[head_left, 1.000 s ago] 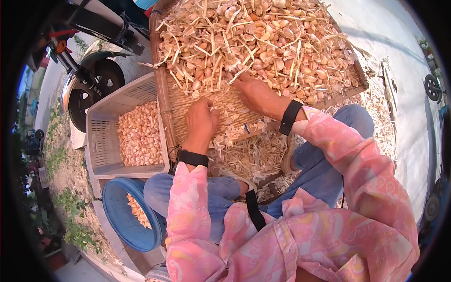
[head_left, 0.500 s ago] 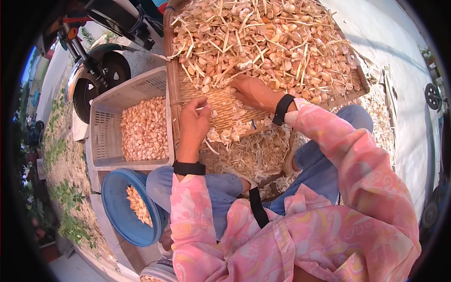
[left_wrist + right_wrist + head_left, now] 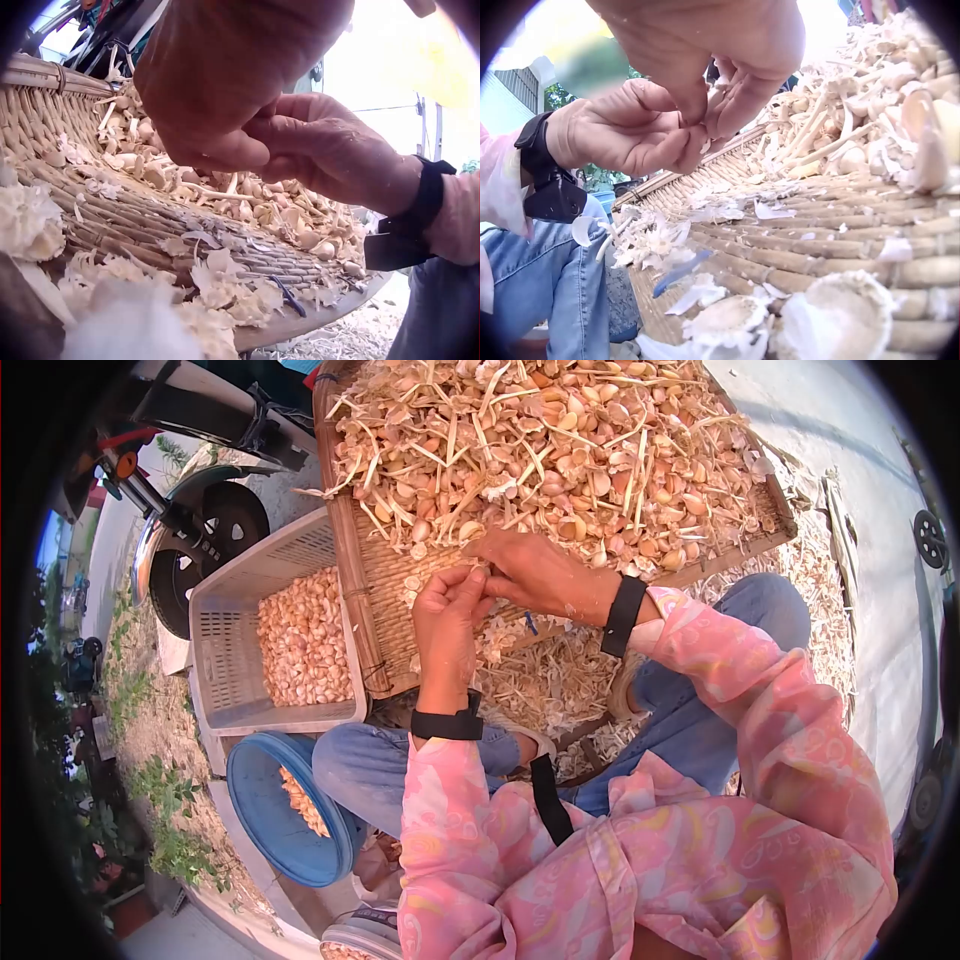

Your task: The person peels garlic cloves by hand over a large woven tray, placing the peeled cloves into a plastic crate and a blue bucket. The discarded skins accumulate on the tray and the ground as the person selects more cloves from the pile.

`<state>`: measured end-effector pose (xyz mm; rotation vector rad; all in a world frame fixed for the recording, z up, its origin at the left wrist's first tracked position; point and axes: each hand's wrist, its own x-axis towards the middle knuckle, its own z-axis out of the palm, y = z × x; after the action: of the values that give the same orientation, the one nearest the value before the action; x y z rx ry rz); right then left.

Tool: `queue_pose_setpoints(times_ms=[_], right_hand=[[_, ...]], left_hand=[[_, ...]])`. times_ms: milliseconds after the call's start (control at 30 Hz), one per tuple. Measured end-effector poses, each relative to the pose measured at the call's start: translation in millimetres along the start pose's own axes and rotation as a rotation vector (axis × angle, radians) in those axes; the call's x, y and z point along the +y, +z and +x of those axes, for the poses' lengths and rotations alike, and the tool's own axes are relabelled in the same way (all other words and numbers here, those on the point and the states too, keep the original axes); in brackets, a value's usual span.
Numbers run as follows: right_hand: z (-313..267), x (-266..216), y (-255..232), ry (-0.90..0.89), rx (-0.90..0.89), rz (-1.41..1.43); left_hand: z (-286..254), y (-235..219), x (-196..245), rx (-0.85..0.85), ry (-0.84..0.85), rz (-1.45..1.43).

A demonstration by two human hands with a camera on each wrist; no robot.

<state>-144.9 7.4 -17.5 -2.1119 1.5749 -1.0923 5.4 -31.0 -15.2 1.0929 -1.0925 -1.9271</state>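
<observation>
Over the bare near part of a woven tray [image 3: 385, 585], the left hand [image 3: 447, 625] and right hand [image 3: 550, 575] meet at the fingertips. Both pinch a small pale garlic clove [image 3: 715, 96], mostly hidden by the fingers. In the left wrist view the left hand [image 3: 225, 82] covers the piece, the right hand [image 3: 337, 154] facing it. The right wrist view has the right hand [image 3: 720, 37] above the left hand [image 3: 622, 135]. Just beyond the hands lies a heap of garlic cloves and dry stalks [image 3: 560, 470].
Left of the tray stands a pale crate [image 3: 222, 660] of garlic, with a blue bucket [image 3: 255, 810] of peeled-looking cloves nearer. Papery skins [image 3: 656, 240] and a blue strip [image 3: 681, 272] lie at the tray's near edge. A wheel [image 3: 235, 515] stands beyond the crate.
The right hand has drawn back from the heap's edge, and the left hand has moved right, from apart to fingertips together. The head view has shifted slightly.
</observation>
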Motion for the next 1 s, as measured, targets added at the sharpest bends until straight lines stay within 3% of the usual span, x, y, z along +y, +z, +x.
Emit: queue_pose_setpoints(times_ms=[100, 300, 500, 600, 800, 1000], right_hand=[[0, -15, -14, 0.075, -0.117, 0.06], [-1, -16, -13, 0.001, -0.128, 0.136], [-6, -28, -15, 0.006, -0.229, 0.205], [-9, -28, -17, -0.013, -0.264, 0.183], [-12, -31, -12, 0.138, -0.355, 0.229], [-18, -23, -3, 0.215, -0.375, 0.359]], left_hand=[[-8, 2, 15, -0.015, 0.014, 0.156], [-14, -4, 17, -0.05, 0.083, 0.217], [-26, -7, 19, -0.038, 0.05, 0.28], [-29, -4, 12, 0.018, 0.141, 0.394], [-32, 8, -1, 0.168, 0.415, 0.814], [-37, 1, 0, 0.118, 0.315, 0.752]])
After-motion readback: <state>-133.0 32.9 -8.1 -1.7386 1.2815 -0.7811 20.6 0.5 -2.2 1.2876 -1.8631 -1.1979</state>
